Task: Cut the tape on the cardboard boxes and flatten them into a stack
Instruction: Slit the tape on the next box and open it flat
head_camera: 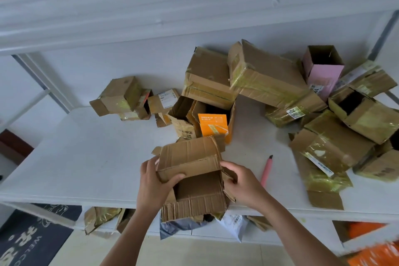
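Observation:
An opened brown cardboard box (194, 177) sits at the front edge of the white table (90, 157), its flaps spread and its inside showing. My left hand (154, 179) grips its left wall, thumb curled over the rim. My right hand (239, 181) holds the right side flap. A pink box cutter (266, 170) lies on the table just right of my right hand, untouched.
Several taped brown boxes (265, 77) are piled along the back and right of the table, with a pink box (322, 71) and an orange carton (212, 124) inside an open box. Crumpled cardboard and bags (101, 218) lie on the lower shelf.

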Demonstrator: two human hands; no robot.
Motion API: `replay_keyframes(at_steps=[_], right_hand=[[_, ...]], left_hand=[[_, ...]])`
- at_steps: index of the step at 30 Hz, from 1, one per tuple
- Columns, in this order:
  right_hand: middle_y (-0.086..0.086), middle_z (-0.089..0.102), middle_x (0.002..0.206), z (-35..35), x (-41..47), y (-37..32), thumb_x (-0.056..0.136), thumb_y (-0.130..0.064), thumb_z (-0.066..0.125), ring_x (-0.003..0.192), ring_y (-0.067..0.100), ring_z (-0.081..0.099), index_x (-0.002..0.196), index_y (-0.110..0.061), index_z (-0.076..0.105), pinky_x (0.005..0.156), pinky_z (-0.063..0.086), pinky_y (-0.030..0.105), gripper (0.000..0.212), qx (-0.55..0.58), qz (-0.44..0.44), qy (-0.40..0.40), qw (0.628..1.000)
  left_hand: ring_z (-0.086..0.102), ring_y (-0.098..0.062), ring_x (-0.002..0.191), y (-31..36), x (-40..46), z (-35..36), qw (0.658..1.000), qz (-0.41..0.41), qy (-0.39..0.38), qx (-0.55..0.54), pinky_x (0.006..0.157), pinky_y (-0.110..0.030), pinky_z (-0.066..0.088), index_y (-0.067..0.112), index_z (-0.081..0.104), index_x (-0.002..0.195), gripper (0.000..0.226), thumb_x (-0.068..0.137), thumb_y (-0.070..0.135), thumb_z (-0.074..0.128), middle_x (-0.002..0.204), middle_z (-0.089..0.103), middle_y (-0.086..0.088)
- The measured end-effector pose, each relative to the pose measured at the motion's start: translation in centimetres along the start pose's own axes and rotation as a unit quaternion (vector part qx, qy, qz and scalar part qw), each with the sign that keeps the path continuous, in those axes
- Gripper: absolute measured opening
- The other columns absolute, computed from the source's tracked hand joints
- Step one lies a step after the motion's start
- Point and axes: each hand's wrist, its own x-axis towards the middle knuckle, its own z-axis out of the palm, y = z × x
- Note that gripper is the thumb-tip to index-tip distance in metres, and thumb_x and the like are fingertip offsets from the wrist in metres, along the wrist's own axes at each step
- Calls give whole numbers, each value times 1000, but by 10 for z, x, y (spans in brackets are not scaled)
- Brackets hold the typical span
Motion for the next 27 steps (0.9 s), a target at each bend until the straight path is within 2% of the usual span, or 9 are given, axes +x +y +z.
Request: replay_keyframes(at_steps=[4,7,10,13,15,18,22,25,27], right_hand=[[-3,52,142,-2,0,-10,96,-8,53,108,-2,56,145,-22,46,84,41,4,52,4,9,4,1000],[-4,59,127,-3,1,-18,95,-7,53,83,-6,62,141,-26,50,67,47,10,50,11,-3,2,1000],[-16,57,119,-3,2,-25,94,-6,53,94,8,65,131,-39,52,75,52,19,49,14,-23,-1,1000],[-20,51,120,-2,4,-27,95,-6,55,92,-7,56,135,-35,50,72,46,3,50,-11,-23,-3,1000],[-20,51,121,-3,6,-27,93,-10,57,98,-7,54,136,-34,52,76,43,2,49,-30,-13,-13,999],[-19,51,124,1,11,-25,90,-32,67,114,0,50,130,-36,58,94,44,17,41,-68,-10,-99,993],[-21,30,148,30,22,-15,88,-65,55,133,-4,30,134,-27,58,108,34,27,60,-121,-4,-129,984],[-23,3,161,60,32,-4,94,-64,41,148,2,4,153,-29,31,122,17,38,69,-112,-2,-150,982],[-22,-14,159,80,38,5,90,-71,24,149,6,-16,156,-30,22,124,5,46,78,-175,-6,-172,969]], left_hand=[[43,-15,119,-14,-17,8,995,11,92,-24,91,-33,44,15,24,149,116,56,33,91,140,33,-12],[41,-15,116,-19,-20,11,995,-37,85,-40,88,-35,45,18,21,149,108,67,21,90,141,33,-11],[53,-24,115,-31,-15,7,990,-72,83,-87,88,-41,51,18,40,134,70,77,16,82,128,46,-4],[62,-22,101,-39,-16,-6,982,-79,38,-170,76,-36,56,20,54,122,39,89,1,62,112,58,3],[59,-16,79,-39,-18,-20,961,-107,24,-255,62,-26,48,19,63,118,40,95,-6,42,91,64,6],[63,-19,89,-56,-13,-41,903,-175,-21,-391,68,-30,48,20,69,113,52,89,-6,31,101,72,0],[65,-38,84,-88,-11,-55,796,-288,-78,-526,65,-43,55,0,59,123,52,80,2,31,105,68,-25],[65,-38,84,-99,-8,-57,789,-325,-77,-516,76,-45,52,-5,56,122,45,92,11,26,97,72,-22],[66,-31,80,-98,-3,-58,816,-343,-70,-460,66,-38,52,0,58,114,38,102,18,26,90,74,-15]])
